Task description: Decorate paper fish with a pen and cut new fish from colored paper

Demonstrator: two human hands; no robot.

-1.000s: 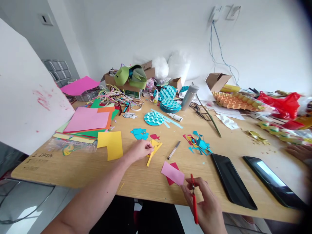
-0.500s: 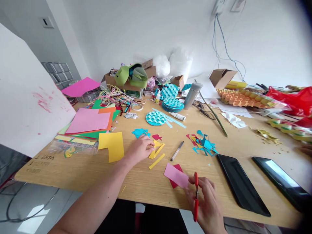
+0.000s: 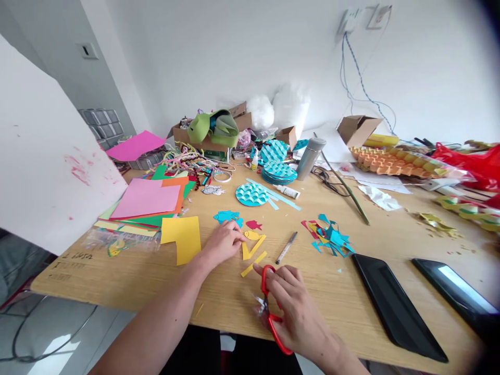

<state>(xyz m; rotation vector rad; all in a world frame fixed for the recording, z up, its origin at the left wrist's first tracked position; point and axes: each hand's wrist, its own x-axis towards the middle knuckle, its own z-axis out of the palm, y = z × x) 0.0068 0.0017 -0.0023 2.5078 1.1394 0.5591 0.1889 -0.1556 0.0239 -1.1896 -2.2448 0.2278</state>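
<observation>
My left hand (image 3: 224, 243) rests on the table with bent fingers, its fingertips closed at the edge of a small yellow paper fish (image 3: 252, 235). Just behind that hand lie blue paper fish (image 3: 227, 217), and a red paper fish (image 3: 253, 225) is right beyond the yellow one. My right hand (image 3: 295, 304) grips a pair of red-handled scissors (image 3: 276, 333), with blurred blades pointing left. Its forefinger reaches toward a yellow paper strip (image 3: 253, 264). A bent yellow offcut (image 3: 253, 247) lies beside the fish. The pink and red papers are hidden beneath my right hand.
A pen (image 3: 286, 248) and blue scraps (image 3: 332, 237) lie ahead and right. Two dark tablets (image 3: 394, 307) are near the right edge. Yellow paper (image 3: 182, 239) and stacked coloured sheets (image 3: 146, 200) sit left. A steel flask (image 3: 310, 159) stands behind.
My right hand has moved left with the scissors, off the pink paper and over toward the yellow strip. My left hand has shifted slightly, uncovering the yellow fish.
</observation>
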